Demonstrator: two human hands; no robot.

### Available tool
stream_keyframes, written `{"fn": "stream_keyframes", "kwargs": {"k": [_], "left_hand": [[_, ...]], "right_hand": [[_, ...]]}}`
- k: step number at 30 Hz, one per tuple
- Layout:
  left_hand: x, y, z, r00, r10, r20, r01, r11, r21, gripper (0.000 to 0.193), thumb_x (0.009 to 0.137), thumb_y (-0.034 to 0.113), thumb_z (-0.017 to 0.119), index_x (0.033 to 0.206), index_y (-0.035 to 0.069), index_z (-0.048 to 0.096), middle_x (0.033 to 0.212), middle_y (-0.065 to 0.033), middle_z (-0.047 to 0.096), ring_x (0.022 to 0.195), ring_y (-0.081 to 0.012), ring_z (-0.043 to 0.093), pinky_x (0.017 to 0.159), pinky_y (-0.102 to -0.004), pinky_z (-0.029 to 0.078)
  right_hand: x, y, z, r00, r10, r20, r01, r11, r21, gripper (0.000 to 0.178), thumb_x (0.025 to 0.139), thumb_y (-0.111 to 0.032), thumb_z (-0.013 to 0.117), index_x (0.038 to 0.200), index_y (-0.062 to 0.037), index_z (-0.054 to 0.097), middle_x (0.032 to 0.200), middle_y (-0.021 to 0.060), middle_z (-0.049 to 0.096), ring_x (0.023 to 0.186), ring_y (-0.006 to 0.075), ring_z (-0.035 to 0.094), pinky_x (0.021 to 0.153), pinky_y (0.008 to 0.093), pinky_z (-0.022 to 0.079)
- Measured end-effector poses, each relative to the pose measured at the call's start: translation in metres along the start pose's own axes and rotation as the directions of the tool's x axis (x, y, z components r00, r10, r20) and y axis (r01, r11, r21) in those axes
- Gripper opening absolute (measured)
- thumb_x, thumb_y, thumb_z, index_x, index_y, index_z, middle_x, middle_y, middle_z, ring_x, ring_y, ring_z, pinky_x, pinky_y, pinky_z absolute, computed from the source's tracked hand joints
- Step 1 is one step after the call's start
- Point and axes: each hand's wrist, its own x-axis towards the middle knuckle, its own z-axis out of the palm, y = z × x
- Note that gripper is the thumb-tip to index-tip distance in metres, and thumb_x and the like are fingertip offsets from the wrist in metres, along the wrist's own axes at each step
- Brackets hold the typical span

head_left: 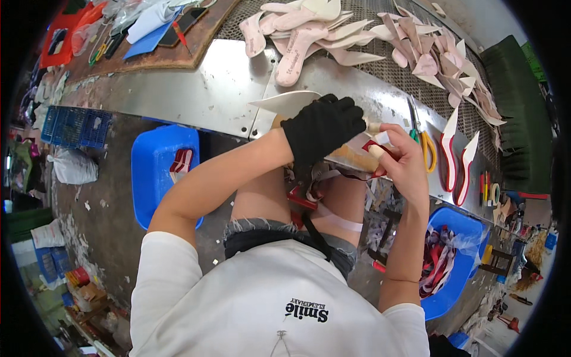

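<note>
My left hand, in a black glove, is closed over a white shoe insole at the bench's near edge. The insole's pointed end sticks out to the left of the glove; the rest is mostly hidden. Close on the right, my bare right hand has pale covers on some fingertips. Its thumb and fingers pinch a dark red strip beside the gloved hand. Between and below the hands, more red and pale strip hangs over my lap.
Insoles lie heaped on the bench, with another pile farther right. Scissors and two red-edged insoles lie right of my hands. A blue tub stands left, another blue tub with strips right.
</note>
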Motion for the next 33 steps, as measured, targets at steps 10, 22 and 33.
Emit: {"fn": "stream_keyframes", "kwargs": {"k": [10,22,33], "left_hand": [[-0.039,-0.032,-0.008,0.828,-0.56,-0.031,0.554,0.825,-0.114,0.054,0.068,0.025,0.074,0.116,0.005,0.059,0.108,-0.0179,0.063,0.099,-0.0324,0.061,0.082,-0.0399,0.049],[-0.052,-0.023,0.006,0.7,-0.646,-0.305,0.481,0.741,-0.468,0.031,0.072,0.014,0.071,0.1,0.003,0.066,0.085,-0.0173,0.066,0.078,-0.03,0.065,0.07,-0.0369,0.051],[-0.056,-0.027,-0.003,0.743,-0.635,-0.21,0.435,0.698,-0.569,0.031,0.071,0.019,0.073,0.096,0.002,0.066,0.078,-0.0167,0.066,0.071,-0.0307,0.065,0.065,-0.0354,0.051]], "right_hand": [[0.002,0.051,0.008,0.974,-0.218,-0.056,0.191,0.932,-0.309,0.015,0.077,-0.003,0.064,0.092,0.0011,0.062,0.082,0.0035,0.059,0.062,0.0106,0.052,0.056,0.024,0.04],[0.042,0.016,0.032,0.987,-0.034,-0.159,0.057,0.988,0.143,0.014,0.085,-0.007,0.063,0.098,-0.0002,0.065,0.073,-0.0031,0.06,0.052,-0.0003,0.04,0.045,0.0182,0.027],[0.082,0.005,0.068,0.99,-0.144,0.002,0.144,0.988,-0.048,0.012,0.081,-0.003,0.066,0.078,0.0036,0.056,0.07,-0.001,0.042,0.054,0.0019,0.037,0.047,0.0209,0.029]]}}
